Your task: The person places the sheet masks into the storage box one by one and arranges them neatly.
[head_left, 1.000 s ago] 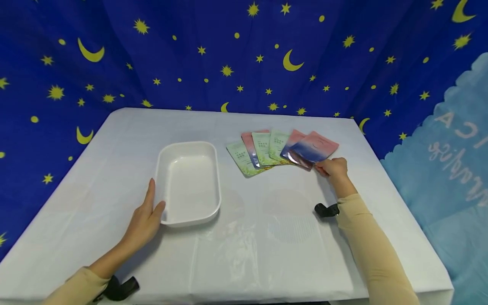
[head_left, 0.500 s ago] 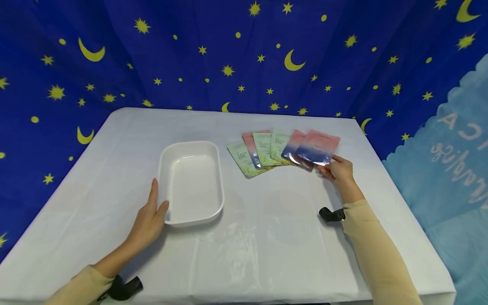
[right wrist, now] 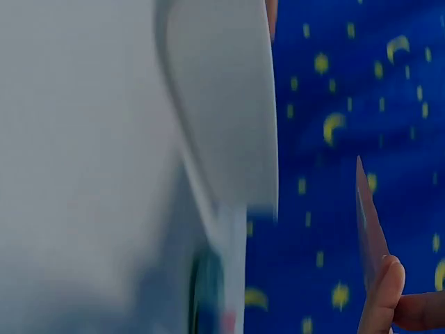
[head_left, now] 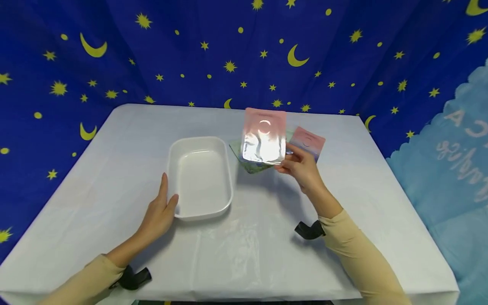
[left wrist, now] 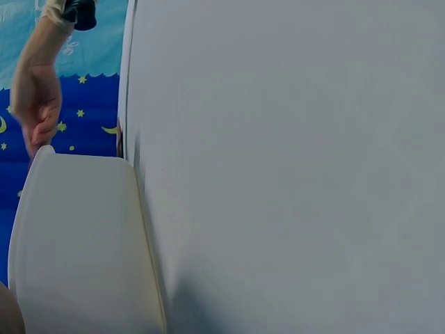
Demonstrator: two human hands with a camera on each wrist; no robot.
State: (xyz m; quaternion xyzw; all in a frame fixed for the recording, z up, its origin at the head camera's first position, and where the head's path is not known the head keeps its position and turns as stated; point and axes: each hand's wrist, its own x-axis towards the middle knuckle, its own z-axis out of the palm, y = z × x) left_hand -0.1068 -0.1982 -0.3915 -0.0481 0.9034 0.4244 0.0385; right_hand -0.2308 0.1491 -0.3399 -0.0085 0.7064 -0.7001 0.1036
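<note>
Shiny pink packet (head_left: pixel 264 137), aloft, white tray (head_left: pixel 202 182)

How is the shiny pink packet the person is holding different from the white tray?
The packet looks flat and thin, but the tray has raised walls.
The packet is pink with a bright, shiny glare, while the tray is plain white.
The packet is held above the table by the right hand; the tray sits on it, with the left hand at its rim.
Both have a hand touching them.

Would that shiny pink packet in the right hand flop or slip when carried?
The packet is probably fairly stiff: pinched near one corner by the right hand, it barely sags. It's likely light, looking thin edge-on. Its glossy surface may slip.
</note>
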